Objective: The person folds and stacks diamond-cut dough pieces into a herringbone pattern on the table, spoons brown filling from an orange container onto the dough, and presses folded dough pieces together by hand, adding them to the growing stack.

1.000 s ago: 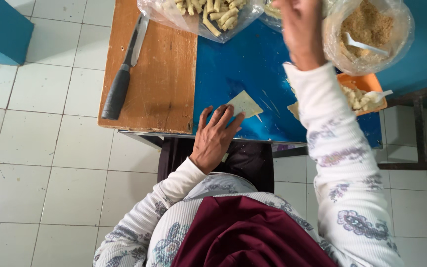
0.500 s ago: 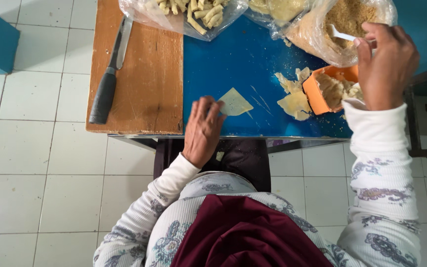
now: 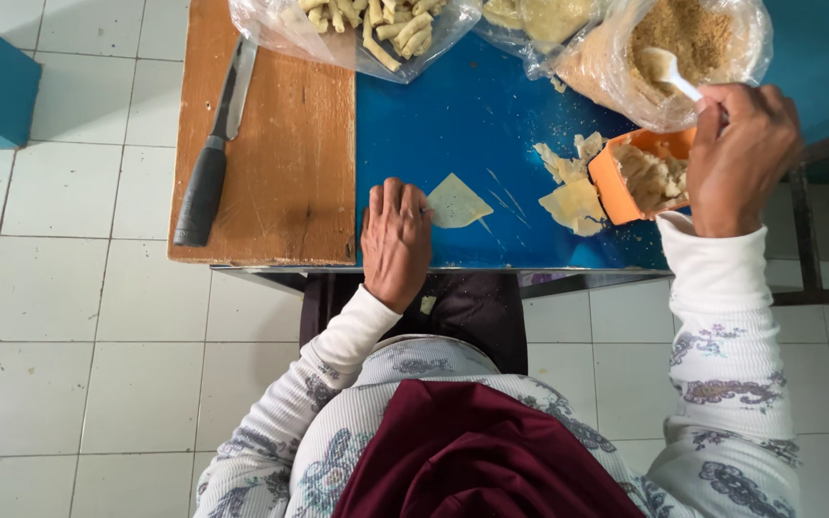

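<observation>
A blue table (image 3: pixel 472 125) carries a brown wooden cutting board (image 3: pixel 280 163) and a black-handled knife (image 3: pixel 205 187). The scoop (image 3: pixel 616 177) is orange, the spoon (image 3: pixel 669 69) white. White sleeves (image 3: pixel 722 317) bear grey-purple floral print

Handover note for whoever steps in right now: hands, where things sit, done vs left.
Left hand: flat on the blue table, fingertips at the edge of a single pale wrapper sheet.
Right hand: gripping a white spoon whose bowl sits in the bag of brown crumbly filling.
Orange tray beside that hand holds pale pieces; loose wrappers lie left of it.
Bag of rolled pieces at the far edge; knife on the wooden board.
Done: one sheet laid out.
Left: sheet has no filling on it, not folded.
</observation>
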Demonstrator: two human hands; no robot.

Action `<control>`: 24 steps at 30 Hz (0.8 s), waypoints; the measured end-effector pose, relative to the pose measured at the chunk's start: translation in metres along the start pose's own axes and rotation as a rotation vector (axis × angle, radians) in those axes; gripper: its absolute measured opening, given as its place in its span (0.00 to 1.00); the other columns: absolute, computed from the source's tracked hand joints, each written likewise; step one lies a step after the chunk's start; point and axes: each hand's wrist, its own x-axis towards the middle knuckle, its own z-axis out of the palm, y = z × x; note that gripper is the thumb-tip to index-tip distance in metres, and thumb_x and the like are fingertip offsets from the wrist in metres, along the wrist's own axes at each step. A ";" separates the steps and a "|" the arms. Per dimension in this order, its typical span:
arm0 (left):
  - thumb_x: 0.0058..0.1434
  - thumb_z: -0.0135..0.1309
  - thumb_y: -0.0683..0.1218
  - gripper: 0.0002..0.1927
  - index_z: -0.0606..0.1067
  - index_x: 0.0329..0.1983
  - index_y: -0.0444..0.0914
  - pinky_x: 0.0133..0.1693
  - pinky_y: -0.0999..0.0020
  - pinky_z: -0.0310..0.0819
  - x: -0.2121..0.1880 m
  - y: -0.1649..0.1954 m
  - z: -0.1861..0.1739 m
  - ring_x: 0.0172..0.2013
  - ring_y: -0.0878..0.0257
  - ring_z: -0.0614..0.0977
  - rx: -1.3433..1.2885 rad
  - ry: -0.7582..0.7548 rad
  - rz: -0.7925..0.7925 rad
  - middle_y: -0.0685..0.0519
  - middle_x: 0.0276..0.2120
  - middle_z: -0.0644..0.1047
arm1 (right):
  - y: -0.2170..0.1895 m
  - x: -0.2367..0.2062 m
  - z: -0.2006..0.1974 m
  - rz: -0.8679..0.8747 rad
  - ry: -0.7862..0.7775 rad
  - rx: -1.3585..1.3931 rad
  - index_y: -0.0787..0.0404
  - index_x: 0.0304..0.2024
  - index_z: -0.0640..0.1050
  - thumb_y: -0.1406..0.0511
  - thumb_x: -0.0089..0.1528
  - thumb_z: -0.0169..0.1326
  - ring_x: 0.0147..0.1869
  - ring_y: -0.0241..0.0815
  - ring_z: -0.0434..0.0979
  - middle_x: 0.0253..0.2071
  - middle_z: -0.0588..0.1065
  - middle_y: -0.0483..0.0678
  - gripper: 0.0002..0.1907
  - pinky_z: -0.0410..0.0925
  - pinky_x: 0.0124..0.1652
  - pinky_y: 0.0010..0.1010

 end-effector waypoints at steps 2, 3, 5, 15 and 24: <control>0.63 0.55 0.38 0.08 0.67 0.39 0.36 0.44 0.53 0.68 0.001 0.001 0.000 0.43 0.49 0.72 -0.009 0.010 0.011 0.47 0.40 0.68 | -0.001 -0.003 0.003 0.060 -0.038 0.121 0.66 0.45 0.83 0.77 0.64 0.57 0.44 0.44 0.77 0.40 0.79 0.53 0.08 0.70 0.48 0.36; 0.63 0.55 0.38 0.08 0.67 0.39 0.36 0.44 0.54 0.68 0.001 0.001 0.001 0.43 0.49 0.72 -0.018 0.013 0.016 0.47 0.39 0.69 | 0.000 -0.005 0.005 0.098 -0.055 0.175 0.67 0.45 0.83 0.77 0.65 0.57 0.43 0.42 0.78 0.40 0.80 0.53 0.08 0.70 0.47 0.34; 0.64 0.55 0.37 0.07 0.67 0.39 0.37 0.43 0.54 0.68 0.002 0.002 0.000 0.42 0.49 0.72 -0.030 0.017 0.020 0.47 0.38 0.70 | 0.003 -0.005 0.009 0.202 -0.080 0.261 0.68 0.47 0.85 0.77 0.69 0.59 0.39 0.38 0.78 0.39 0.80 0.54 0.06 0.69 0.40 0.29; 0.59 0.55 0.32 0.14 0.67 0.44 0.36 0.42 0.55 0.69 0.005 0.004 -0.002 0.36 0.50 0.73 -0.133 0.001 -0.018 0.48 0.36 0.73 | 0.015 0.000 -0.006 0.418 -0.115 0.617 0.72 0.52 0.83 0.75 0.73 0.57 0.42 0.30 0.77 0.42 0.81 0.48 0.08 0.69 0.43 0.21; 0.61 0.54 0.30 0.16 0.67 0.49 0.36 0.31 0.63 0.73 0.007 -0.004 0.001 0.30 0.56 0.77 -0.283 0.051 -0.086 0.47 0.33 0.72 | -0.099 -0.020 -0.012 0.388 -0.385 0.945 0.67 0.52 0.81 0.70 0.72 0.55 0.40 0.27 0.71 0.38 0.76 0.40 0.08 0.64 0.38 0.19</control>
